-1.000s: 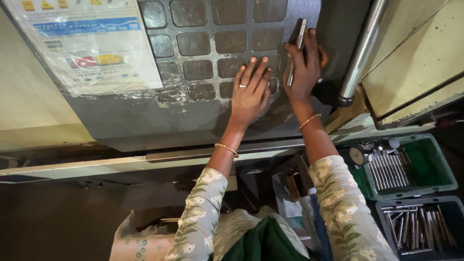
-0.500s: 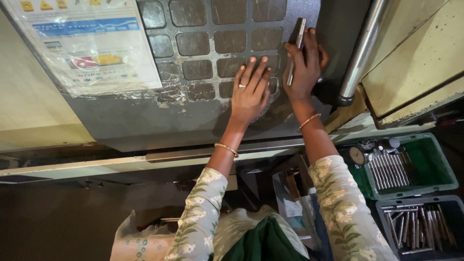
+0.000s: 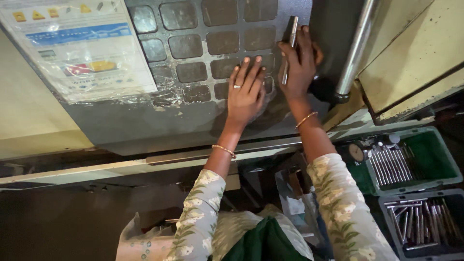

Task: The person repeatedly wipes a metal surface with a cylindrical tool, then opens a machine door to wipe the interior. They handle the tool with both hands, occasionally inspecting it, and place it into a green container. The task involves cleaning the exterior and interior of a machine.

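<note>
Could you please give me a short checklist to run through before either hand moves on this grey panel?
1. Left hand flat on the grey panel: ok.
2. Right hand gripping the slim metal rod: ok.
3. Rod upright against the panel: ok.
4. Whether the rod's lower end is seated: cannot tell, hidden by the palm.
5. Green tray of metal pins out of the arms' way: ok.

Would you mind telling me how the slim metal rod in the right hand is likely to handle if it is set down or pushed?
The metal rod looks straight and stiff, so it probably won't bend. Being round and thin, it would likely roll on a flat surface. Its shiny surface may be slippery, though the right hand grips it firmly against the dark panel.
</note>
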